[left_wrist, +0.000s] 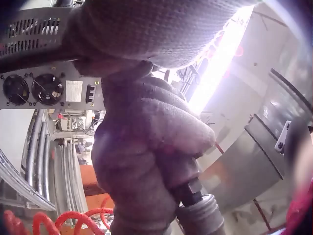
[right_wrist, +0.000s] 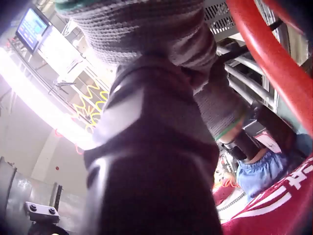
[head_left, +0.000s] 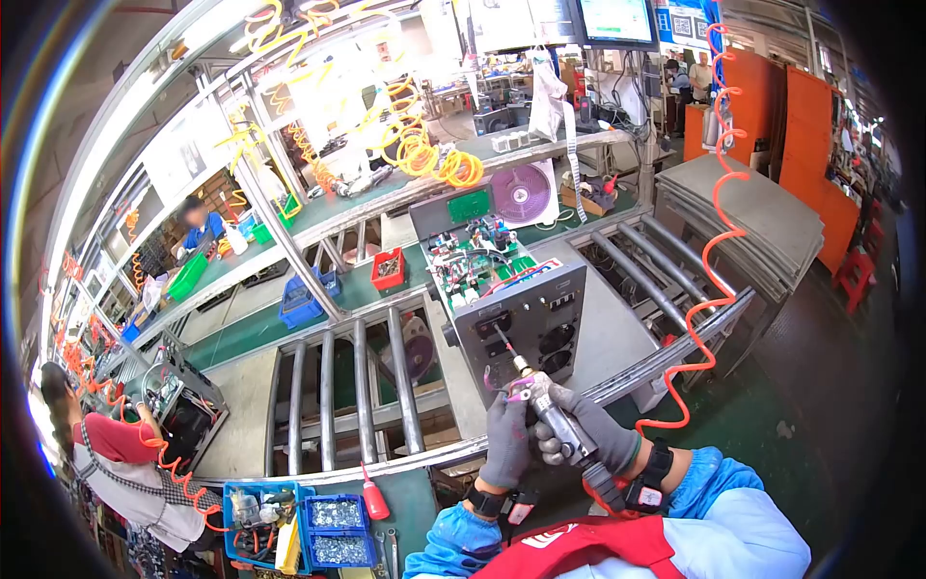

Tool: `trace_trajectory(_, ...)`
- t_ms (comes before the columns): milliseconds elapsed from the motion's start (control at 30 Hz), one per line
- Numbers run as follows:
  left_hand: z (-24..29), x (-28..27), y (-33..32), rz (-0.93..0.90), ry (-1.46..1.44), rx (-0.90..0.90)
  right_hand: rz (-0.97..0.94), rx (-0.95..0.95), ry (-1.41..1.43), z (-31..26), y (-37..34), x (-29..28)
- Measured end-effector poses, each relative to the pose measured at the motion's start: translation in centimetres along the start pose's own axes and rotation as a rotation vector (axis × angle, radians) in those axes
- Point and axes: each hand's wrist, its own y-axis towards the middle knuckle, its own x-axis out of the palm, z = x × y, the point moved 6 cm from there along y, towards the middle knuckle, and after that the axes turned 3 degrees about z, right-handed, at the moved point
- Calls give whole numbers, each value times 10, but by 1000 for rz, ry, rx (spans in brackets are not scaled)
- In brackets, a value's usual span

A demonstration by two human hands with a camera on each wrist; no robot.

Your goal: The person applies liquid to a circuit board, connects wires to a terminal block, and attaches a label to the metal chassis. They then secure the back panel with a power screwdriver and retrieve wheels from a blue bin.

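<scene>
My gloved right hand (head_left: 598,429) grips the body of a pneumatic screwdriver (head_left: 562,420), its long bit pointing up and away. The gloved left hand (head_left: 506,442) has its fingers curled at the screwdriver's front end, by a pink collar. The bit overlaps a dark opening in the upright grey panel (head_left: 473,349) of an electronics unit. Behind that panel, circuit boards (head_left: 487,253) and wiring lie exposed. Black fans show on the panel (left_wrist: 47,89) in the left wrist view. The screwdriver's dark rear end (right_wrist: 151,161) fills the right wrist view, and the glove hides its middle.
The unit stands on a roller conveyor (head_left: 362,386). A red coiled air hose (head_left: 714,241) hangs on the right. Blue screw bins (head_left: 340,533), a red bottle (head_left: 374,499) and wrenches lie front left. A red box (head_left: 388,269) sits behind. Another person (head_left: 125,449) works at left.
</scene>
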Motion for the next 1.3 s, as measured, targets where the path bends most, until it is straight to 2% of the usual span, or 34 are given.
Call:
trace_trajectory(133, -4, 0, -5, 17, -37, 20, 73, -34, -146, 1, -5, -2)
trace_trajectory(200, -4, 2, -11, 52, -34, 13, 148, -71, -332, -1, -9, -4)
trace_trajectory(300, -2, -21, 4, 56, 75, 35, 183, -107, -499, -5, -21, 4)
trace_trajectory(333, -2, -30, 16, 89, -41, -8, 193, -88, -518, -2, -28, 0)
trace_trajectory(367, 7, -35, 21, 144, -52, 53, 204, -67, -538, 1, -34, -5)
trace_trajectory(467, 18, -46, 37, 112, -86, 17, 193, 21, -581, 12, -49, -7)
trace_trajectory(567, 14, -55, 51, -8, -1, -35, 190, 85, -613, 18, -58, -11)
trace_trajectory(633, 17, -66, 53, 5, -121, -11, 176, 123, -639, 18, -61, -12)
trace_trajectory(700, 10, -91, 61, 97, -240, -28, 183, 101, -648, 15, -61, -11)
trace_trajectory(733, 4, -100, 64, 59, -253, -34, 186, 92, -654, 13, -60, -9)
trace_trajectory(833, 9, -74, 39, 195, -323, -157, 235, -26, -672, -1, -44, -4)
trace_trajectory(900, -7, -77, 36, 178, -225, -123, 214, -77, -668, -8, -30, -3)
trace_trajectory(1000, -26, -75, 30, 137, -237, -181, 188, -115, -651, -15, -18, 3)
trace_trajectory(1300, -27, -64, 18, 137, -96, -132, 180, -170, -644, -15, -5, 11)
